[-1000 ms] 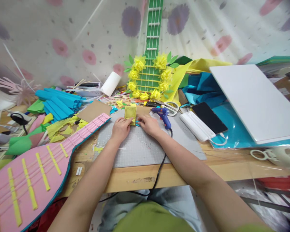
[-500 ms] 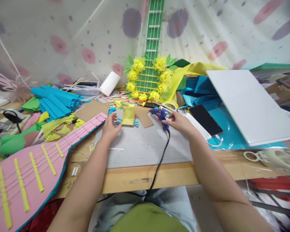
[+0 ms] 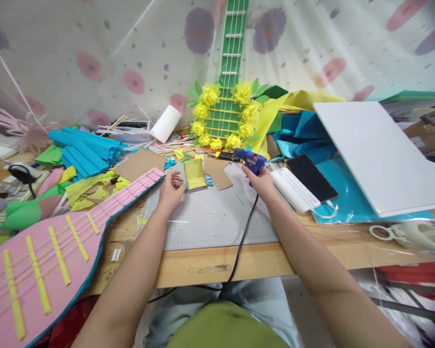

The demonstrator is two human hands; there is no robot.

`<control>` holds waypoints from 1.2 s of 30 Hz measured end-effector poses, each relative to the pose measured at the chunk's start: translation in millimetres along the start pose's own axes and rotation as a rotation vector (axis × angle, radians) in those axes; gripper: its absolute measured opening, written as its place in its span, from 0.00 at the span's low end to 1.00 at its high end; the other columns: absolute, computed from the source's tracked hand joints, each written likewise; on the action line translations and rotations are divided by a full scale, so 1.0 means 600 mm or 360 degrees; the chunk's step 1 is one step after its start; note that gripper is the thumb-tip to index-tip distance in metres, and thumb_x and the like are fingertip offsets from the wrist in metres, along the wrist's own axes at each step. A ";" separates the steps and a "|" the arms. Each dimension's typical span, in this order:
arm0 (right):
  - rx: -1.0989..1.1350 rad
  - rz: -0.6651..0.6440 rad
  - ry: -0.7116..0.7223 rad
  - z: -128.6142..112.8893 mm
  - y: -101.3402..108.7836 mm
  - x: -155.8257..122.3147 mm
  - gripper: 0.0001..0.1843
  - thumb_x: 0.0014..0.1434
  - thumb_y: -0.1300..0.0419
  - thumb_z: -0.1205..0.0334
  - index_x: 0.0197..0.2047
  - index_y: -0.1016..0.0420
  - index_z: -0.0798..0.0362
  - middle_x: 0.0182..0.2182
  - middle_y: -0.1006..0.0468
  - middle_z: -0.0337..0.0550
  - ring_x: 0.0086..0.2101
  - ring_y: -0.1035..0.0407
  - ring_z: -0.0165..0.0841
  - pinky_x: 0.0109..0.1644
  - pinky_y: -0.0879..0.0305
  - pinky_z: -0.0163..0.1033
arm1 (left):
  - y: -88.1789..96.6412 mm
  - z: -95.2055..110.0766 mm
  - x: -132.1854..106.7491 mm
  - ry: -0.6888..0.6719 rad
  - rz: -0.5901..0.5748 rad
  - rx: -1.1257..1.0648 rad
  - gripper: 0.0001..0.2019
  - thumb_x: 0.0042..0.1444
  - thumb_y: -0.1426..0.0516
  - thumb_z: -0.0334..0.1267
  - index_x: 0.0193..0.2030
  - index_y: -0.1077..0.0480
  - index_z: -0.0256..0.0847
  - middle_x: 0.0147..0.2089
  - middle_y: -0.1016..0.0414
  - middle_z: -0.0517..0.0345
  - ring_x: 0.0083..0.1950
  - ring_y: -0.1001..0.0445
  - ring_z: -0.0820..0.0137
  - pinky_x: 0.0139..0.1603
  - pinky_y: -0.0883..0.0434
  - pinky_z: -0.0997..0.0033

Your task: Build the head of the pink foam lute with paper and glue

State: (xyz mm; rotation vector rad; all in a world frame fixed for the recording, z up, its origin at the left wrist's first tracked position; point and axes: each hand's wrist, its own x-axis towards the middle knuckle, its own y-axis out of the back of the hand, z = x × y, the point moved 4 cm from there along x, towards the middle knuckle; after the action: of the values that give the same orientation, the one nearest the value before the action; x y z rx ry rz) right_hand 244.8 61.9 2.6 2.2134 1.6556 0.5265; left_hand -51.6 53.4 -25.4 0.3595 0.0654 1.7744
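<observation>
I am watching from far away through the head camera, and I am seeing the right hand (image 3: 261, 181) holding the blue glue gun (image 3: 252, 160). Its fingers are wrapping tight around the handle, and the tip of the gun is pointing to the left, up off the grey mat (image 3: 210, 217). A black cord (image 3: 243, 237) is running from the gun across the mat and hanging over the edge of the wooden table (image 3: 275, 258). The left hand (image 3: 169, 189) is resting on the mat with its fingers bent a little and loosely apart, holding nothing. Its fingertips are sitting just beside the yellow paper piece (image 3: 195, 174), and I cannot tell if they are touching it. The yellow paper piece is lying at the far side of the mat, between the two hands, with little blue sticks (image 3: 207, 182) poking out beside it. A brown card (image 3: 219, 174) is lying just to its right. A big pink paper guitar (image 3: 58, 241) is lying on the left, with its neck reaching close to the left hand. A green paper guitar (image 3: 226, 113) with yellow flowers is standing up at the back. Near the right hand, a white pack (image 3: 293, 189) and a black phone (image 3: 311, 178) are lying side by side.
</observation>
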 end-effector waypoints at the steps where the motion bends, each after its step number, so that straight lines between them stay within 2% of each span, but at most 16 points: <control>1: 0.0115 -0.0134 0.0025 -0.011 0.001 -0.004 0.26 0.47 0.43 0.42 0.38 0.28 0.56 0.32 0.24 0.48 0.30 0.31 0.34 0.33 0.37 0.38 | 0.001 -0.001 0.001 0.0007 0.0028 -0.0011 0.19 0.39 0.44 0.29 0.42 0.36 0.40 0.34 0.32 0.62 0.25 0.34 0.79 0.28 0.35 0.76; 4: 0.0111 -0.0728 0.0061 -0.046 -0.013 -0.024 0.25 0.45 0.39 0.43 0.38 0.28 0.55 0.29 0.25 0.45 0.24 0.34 0.28 0.26 0.39 0.34 | 0.010 -0.010 0.006 0.0078 0.0172 -0.0039 0.18 0.39 0.49 0.26 0.40 0.37 0.40 0.33 0.31 0.62 0.24 0.33 0.78 0.28 0.34 0.74; 5: 0.0025 -0.0867 0.0051 -0.056 -0.020 -0.031 0.25 0.45 0.39 0.42 0.38 0.28 0.55 0.26 0.26 0.43 0.23 0.36 0.27 0.25 0.40 0.33 | 0.013 -0.013 0.008 0.0107 0.0219 -0.0042 0.17 0.39 0.50 0.26 0.39 0.37 0.40 0.33 0.31 0.62 0.24 0.32 0.77 0.28 0.34 0.74; 7: -0.0189 -0.0988 0.0038 -0.071 -0.034 -0.040 0.24 0.48 0.41 0.40 0.34 0.28 0.55 0.20 0.29 0.41 0.20 0.37 0.27 0.22 0.42 0.33 | 0.018 -0.019 0.011 0.0135 0.0284 -0.0038 0.17 0.38 0.51 0.26 0.38 0.37 0.40 0.32 0.31 0.62 0.24 0.31 0.77 0.28 0.33 0.74; 9: -0.0383 -0.0989 0.0044 -0.085 -0.046 -0.043 0.25 0.50 0.43 0.39 0.32 0.28 0.56 0.18 0.31 0.40 0.19 0.38 0.27 0.21 0.42 0.33 | 0.020 -0.021 0.012 0.0104 0.0305 -0.0025 0.16 0.39 0.51 0.26 0.38 0.37 0.40 0.32 0.31 0.62 0.24 0.31 0.77 0.28 0.33 0.73; 14: -0.0700 -0.0949 0.0127 -0.116 -0.065 -0.040 0.24 0.52 0.43 0.42 0.38 0.27 0.56 0.18 0.30 0.40 0.20 0.36 0.29 0.23 0.41 0.34 | 0.018 -0.023 0.011 0.0023 0.0285 0.0002 0.16 0.40 0.52 0.26 0.38 0.37 0.40 0.32 0.31 0.62 0.26 0.30 0.76 0.31 0.32 0.72; 20: -0.0838 -0.0951 0.0243 -0.138 -0.074 -0.036 0.22 0.53 0.43 0.45 0.41 0.27 0.55 0.21 0.28 0.42 0.23 0.33 0.31 0.27 0.39 0.35 | 0.017 -0.028 0.012 0.0084 0.0278 -0.0028 0.15 0.42 0.52 0.27 0.39 0.38 0.40 0.32 0.32 0.61 0.27 0.30 0.76 0.32 0.31 0.72; 23: -0.0881 -0.0951 0.0238 -0.140 -0.075 -0.033 0.22 0.53 0.43 0.44 0.40 0.26 0.55 0.20 0.29 0.42 0.22 0.34 0.30 0.26 0.39 0.35 | 0.015 -0.014 0.009 -0.0022 0.0272 0.0059 0.15 0.42 0.50 0.28 0.40 0.37 0.40 0.33 0.32 0.59 0.31 0.30 0.74 0.33 0.31 0.72; 29: -0.0962 -0.0951 0.0273 -0.141 -0.080 -0.029 0.22 0.53 0.44 0.43 0.36 0.26 0.54 0.18 0.30 0.41 0.21 0.34 0.30 0.24 0.40 0.34 | -0.001 0.021 -0.005 -0.0444 0.0037 0.0316 0.25 0.40 0.42 0.32 0.49 0.38 0.41 0.49 0.35 0.50 0.49 0.33 0.65 0.43 0.29 0.66; 33: -0.0997 -0.0976 0.0251 -0.142 -0.084 -0.028 0.23 0.52 0.44 0.42 0.35 0.26 0.55 0.19 0.29 0.42 0.21 0.35 0.30 0.24 0.41 0.34 | -0.008 0.014 -0.007 -0.0467 -0.0123 0.0393 0.35 0.40 0.38 0.36 0.58 0.44 0.42 0.58 0.41 0.45 0.55 0.36 0.61 0.53 0.33 0.58; 36: -0.0962 -0.1019 0.0262 -0.145 -0.088 -0.030 0.22 0.52 0.44 0.43 0.37 0.26 0.54 0.21 0.27 0.42 0.20 0.35 0.29 0.24 0.41 0.34 | -0.010 0.006 -0.006 -0.0448 -0.0184 0.0406 0.39 0.41 0.38 0.36 0.61 0.48 0.44 0.60 0.43 0.44 0.57 0.36 0.60 0.58 0.37 0.55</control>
State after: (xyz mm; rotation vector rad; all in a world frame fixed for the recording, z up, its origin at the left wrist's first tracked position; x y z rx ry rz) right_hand 154.4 62.5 52.5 1.1652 1.8409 0.8848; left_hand -44.2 50.8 -24.2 0.7717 0.1101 1.5887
